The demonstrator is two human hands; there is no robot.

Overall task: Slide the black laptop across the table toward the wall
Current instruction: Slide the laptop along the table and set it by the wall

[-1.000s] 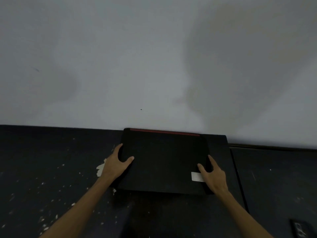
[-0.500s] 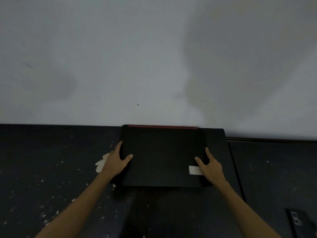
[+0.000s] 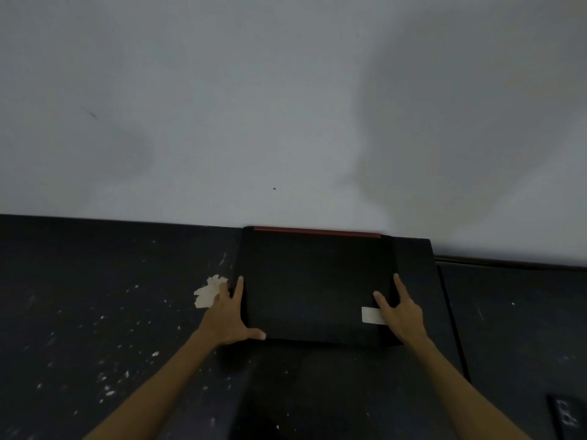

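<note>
The closed black laptop (image 3: 313, 281) lies flat on the dark table (image 3: 95, 312), its red-trimmed far edge touching the grey wall (image 3: 286, 106). A white sticker (image 3: 370, 314) marks its near right corner. My left hand (image 3: 227, 315) holds the laptop's near left corner, fingers along the left side, thumb against the front edge. My right hand (image 3: 401, 315) rests on the near right corner, thumb on the lid, fingers over the right side.
The table is speckled with pale paint spots, with a torn pale patch (image 3: 208, 292) left of the laptop. A seam (image 3: 451, 312) splits the tabletop to the right. A dark device (image 3: 568, 414) lies at the bottom right corner.
Both hands pushed the laptop away from me until its far edge met the wall. My left thumb slid off the lid to the front edge.
</note>
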